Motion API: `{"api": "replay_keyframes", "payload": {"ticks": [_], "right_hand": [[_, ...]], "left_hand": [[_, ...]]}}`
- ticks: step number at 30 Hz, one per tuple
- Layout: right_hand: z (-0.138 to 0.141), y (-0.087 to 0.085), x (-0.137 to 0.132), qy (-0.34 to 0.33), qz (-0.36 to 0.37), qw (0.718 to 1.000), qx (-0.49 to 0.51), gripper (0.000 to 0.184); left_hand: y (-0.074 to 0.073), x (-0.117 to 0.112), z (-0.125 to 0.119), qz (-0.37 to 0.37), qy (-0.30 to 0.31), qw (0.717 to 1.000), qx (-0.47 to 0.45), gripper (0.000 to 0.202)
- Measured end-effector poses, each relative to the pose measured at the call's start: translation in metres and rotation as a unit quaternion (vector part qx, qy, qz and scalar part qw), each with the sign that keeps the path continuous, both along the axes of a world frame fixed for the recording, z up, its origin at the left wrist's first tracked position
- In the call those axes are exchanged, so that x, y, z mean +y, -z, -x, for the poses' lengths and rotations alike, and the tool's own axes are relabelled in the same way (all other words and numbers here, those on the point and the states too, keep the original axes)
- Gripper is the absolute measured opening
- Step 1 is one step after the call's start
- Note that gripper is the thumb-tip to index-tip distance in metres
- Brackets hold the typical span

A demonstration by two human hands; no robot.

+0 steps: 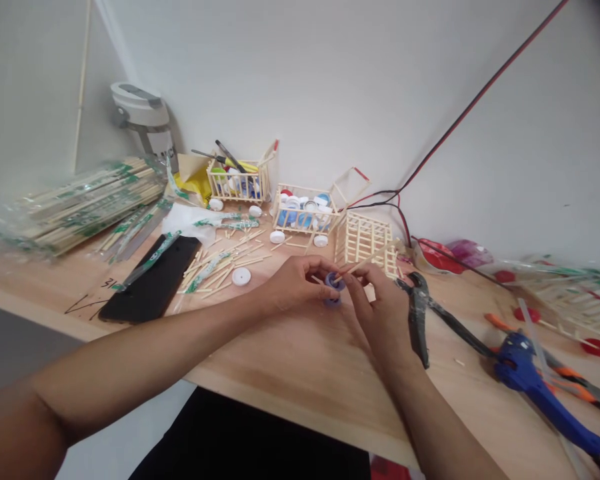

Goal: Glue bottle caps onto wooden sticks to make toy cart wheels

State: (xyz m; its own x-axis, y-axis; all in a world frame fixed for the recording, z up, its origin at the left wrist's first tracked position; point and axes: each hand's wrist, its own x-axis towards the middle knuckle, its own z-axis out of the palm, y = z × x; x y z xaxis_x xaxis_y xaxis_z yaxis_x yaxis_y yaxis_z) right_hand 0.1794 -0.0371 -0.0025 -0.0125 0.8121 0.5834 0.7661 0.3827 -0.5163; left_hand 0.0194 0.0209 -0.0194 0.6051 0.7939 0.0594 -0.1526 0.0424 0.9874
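Left hand (pixel 295 283) pinched a purple plastic cap (pixel 333 289) and right hand (pixel 380 310) gripped a wooden stick (pixel 365 263) at the cap, both just above a pale wooden workbench (pixel 300 377). Loose sticks (pixel 220 267), a black mat (pixel 150 280), stick-built crates (pixel 305 210), black pliers (pixel 419 313) and a blue glue gun (pixel 523 373) lay about, below white walls (pixel 330 87) and a red-and-black cable (pixel 460 133).
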Motion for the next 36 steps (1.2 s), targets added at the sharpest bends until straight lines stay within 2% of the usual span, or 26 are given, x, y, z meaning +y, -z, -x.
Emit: {"api": "replay_keyframes", "payload": {"ticks": [17, 27, 36], "right_hand": [[0.0003, 0.0026, 0.0028, 0.02, 0.039, 0.999, 0.001, 0.015], [0.0013, 0.0012, 0.0023, 0.0, -0.002, 1.0, -0.01, 0.015], [0.0008, 0.0027, 0.0025, -0.003, 0.007, 1.0, -0.017, 0.018]], "left_hand": [[0.0022, -0.001, -0.0005, -0.039, -0.013, 0.999, 0.012, 0.03], [-0.0008, -0.0015, -0.0005, -0.019, -0.02, 0.999, 0.018, 0.03], [0.0018, -0.0015, 0.0002, -0.025, -0.012, 0.999, 0.015, 0.03]]}}
